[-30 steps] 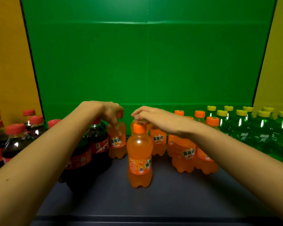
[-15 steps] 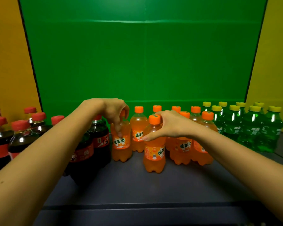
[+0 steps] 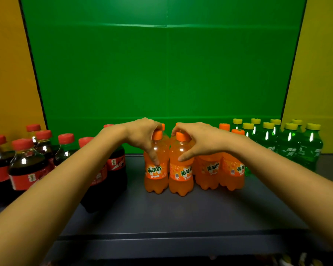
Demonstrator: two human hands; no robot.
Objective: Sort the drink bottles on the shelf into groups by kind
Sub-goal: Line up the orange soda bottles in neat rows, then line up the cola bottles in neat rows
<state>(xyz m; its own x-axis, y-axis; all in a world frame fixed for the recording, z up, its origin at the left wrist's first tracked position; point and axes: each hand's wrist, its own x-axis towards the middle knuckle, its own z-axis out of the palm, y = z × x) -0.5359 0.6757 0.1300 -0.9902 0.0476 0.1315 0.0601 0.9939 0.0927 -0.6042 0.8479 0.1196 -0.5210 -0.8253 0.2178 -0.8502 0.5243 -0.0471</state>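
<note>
Two orange soda bottles stand side by side at the front of the orange group on the dark shelf (image 3: 161, 214). My left hand (image 3: 142, 135) grips the neck of the left orange bottle (image 3: 155, 177), thumb down its shoulder. My right hand (image 3: 200, 141) grips the neck of the right orange bottle (image 3: 181, 179). More orange bottles (image 3: 219, 173) stand behind and to the right. Dark cola bottles with red caps (image 3: 25, 166) fill the left side. Green bottles with yellow caps (image 3: 288, 148) fill the right side.
A green backdrop (image 3: 165, 73) closes off the back of the shelf, with yellow panels at both sides. The shelf's front edge (image 3: 161, 237) runs across below the bottles. My left forearm passes over a cola bottle (image 3: 115, 166).
My left hand has brought its orange bottle rightward, and my right hand has set the front bottle back beside it. The two now stand together at the front of the orange group.
</note>
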